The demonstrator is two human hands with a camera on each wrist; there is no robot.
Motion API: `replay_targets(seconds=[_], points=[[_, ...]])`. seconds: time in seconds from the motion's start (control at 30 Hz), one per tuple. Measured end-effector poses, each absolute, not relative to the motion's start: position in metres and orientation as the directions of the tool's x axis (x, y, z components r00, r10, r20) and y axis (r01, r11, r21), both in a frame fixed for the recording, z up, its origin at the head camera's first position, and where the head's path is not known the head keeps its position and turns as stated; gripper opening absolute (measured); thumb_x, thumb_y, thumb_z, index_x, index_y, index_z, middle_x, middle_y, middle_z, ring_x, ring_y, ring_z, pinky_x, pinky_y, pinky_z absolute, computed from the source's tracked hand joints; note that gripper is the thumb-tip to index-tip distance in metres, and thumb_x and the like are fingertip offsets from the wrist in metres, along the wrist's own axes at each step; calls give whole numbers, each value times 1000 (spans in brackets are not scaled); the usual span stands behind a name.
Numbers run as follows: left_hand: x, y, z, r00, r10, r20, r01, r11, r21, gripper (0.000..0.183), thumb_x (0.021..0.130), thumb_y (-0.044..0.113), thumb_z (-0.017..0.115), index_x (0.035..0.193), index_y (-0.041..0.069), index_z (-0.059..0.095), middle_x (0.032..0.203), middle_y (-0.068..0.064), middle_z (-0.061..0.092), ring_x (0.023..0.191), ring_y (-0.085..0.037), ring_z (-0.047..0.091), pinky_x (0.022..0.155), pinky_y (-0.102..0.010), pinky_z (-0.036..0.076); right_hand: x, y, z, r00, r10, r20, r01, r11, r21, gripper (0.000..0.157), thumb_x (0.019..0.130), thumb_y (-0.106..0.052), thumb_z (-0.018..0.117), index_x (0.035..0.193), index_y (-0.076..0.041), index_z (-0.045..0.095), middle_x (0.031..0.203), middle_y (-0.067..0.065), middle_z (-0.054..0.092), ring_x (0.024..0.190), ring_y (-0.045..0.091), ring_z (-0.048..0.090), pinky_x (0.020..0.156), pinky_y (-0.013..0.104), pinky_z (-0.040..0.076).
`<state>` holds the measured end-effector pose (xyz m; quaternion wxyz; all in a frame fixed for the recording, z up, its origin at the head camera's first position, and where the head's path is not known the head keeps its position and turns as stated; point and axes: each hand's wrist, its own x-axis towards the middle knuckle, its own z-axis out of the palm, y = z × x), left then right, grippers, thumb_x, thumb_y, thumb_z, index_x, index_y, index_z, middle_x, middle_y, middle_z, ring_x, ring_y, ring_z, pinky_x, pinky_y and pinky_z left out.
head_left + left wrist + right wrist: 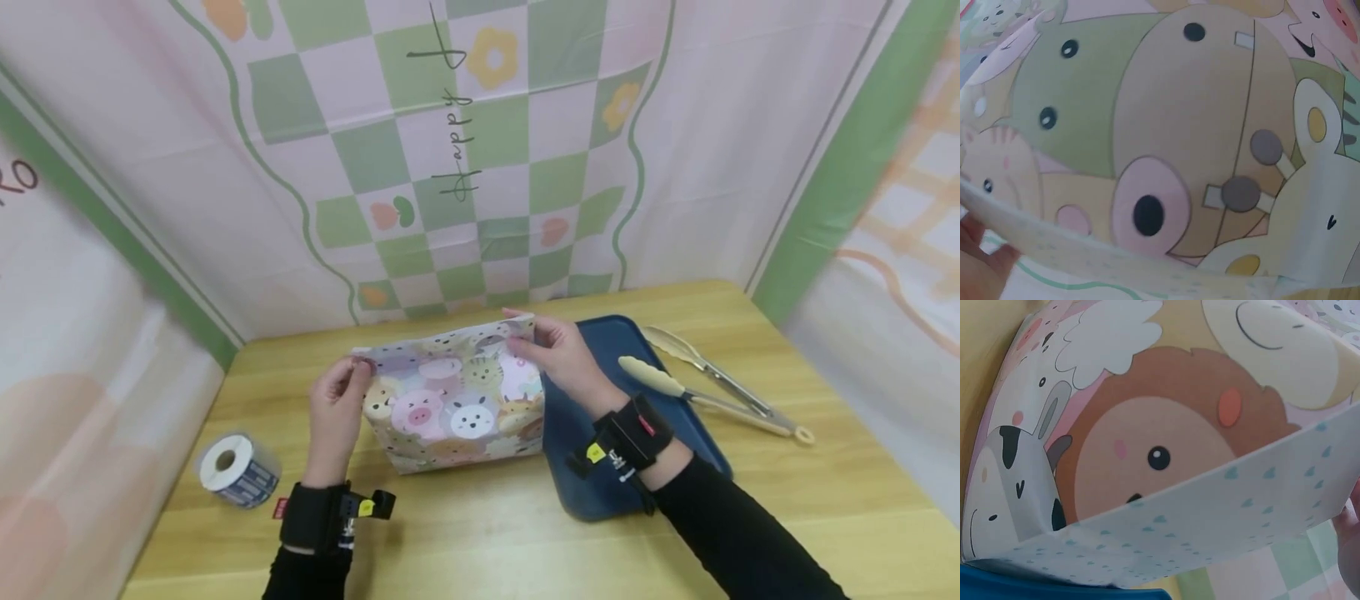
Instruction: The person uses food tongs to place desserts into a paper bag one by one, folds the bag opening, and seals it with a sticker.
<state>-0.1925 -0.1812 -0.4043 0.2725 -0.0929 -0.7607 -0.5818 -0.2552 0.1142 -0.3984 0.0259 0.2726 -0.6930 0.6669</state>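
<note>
An animal-print bag (450, 408), soft-sided and boxy, stands upright on the table; pigs, cats and other cartoon faces cover it. My left hand (339, 396) pinches its upper left corner. At the upper right corner, my right hand (566, 354) grips the rim, thumb in front and fingers behind. The bag's printed side fills most of the left wrist view, where part of the left hand (988, 262) shows at the lower left. Along the edge in the right wrist view runs a pale band (1241, 500) with small teal hearts. The bag's inside is hidden.
A dark blue tray (577, 492) lies right of the bag, partly under my right forearm. Tongs (727, 387) with cream tips rest across its right edge. On the left stands a label roll (240, 471). Printed curtains (480, 150) enclose the wooden table (465, 533).
</note>
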Motion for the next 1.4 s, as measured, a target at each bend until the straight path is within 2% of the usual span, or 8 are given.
replay_targets(seconds=[0.23,0.4,0.5,0.63,0.8,1.07,1.27,1.4], points=[[-192,-189,-405,-852,-114,512,456,322,830,14,93,3,56,87,-5,66,64,6,51,52,-10,41,47,-18,34,-250,115,-392,-854,-321,409,-460,101,-882,19,86,0,65,102,9,67,137,20,50,127,25,42,102,55,33],[-191,-196,-402,-882,11,471,454,288,843,19,91,-3,57,109,-6,62,77,10,57,57,-9,45,50,-17,37,-236,114,-377,-816,-326,478,-553,197,-809,17,85,3,65,101,6,68,103,24,69,94,28,62,81,42,49],[-191,-194,-400,-847,74,527,528,236,816,27,89,-10,55,116,-6,60,99,8,65,76,-11,57,64,-16,48,-233,115,-375,-781,-322,534,-612,229,-757,15,83,4,67,98,2,69,90,19,70,83,23,63,76,36,50],[-190,-187,-399,-771,96,629,633,221,742,27,80,-23,53,97,-8,66,107,-7,68,101,-21,59,84,-21,50,-239,120,-387,-746,-336,574,-654,214,-725,19,80,8,68,98,0,70,103,19,69,102,22,60,87,42,48],[-185,-183,-403,-714,86,695,678,330,656,37,65,-32,47,73,-1,67,96,-21,71,107,-27,58,96,-36,46,-241,126,-398,-701,-375,607,-698,184,-692,34,73,19,62,95,-4,72,117,19,66,117,25,53,95,39,44],[-175,-183,-409,-598,196,777,731,529,430,17,67,-9,58,75,4,66,99,-17,73,113,-31,55,106,-64,16,-233,132,-401,-649,-467,601,-732,167,-660,36,77,8,63,112,-2,68,133,20,55,126,27,43,101,52,34],[-171,-180,-419,-558,225,798,741,569,358,17,73,18,73,79,3,69,105,-15,72,118,-32,50,106,-61,21,-218,125,-388,-666,-439,603,-732,228,-642,27,77,9,70,104,7,69,126,30,57,120,35,47,85,34,47],[-174,-175,-426,-508,197,838,757,567,325,17,75,15,75,84,0,72,103,-17,72,117,-34,50,109,-51,26,-212,122,-385,-686,-418,595,-718,257,-647,28,75,10,71,103,8,68,125,30,57,120,36,47,84,43,47]])
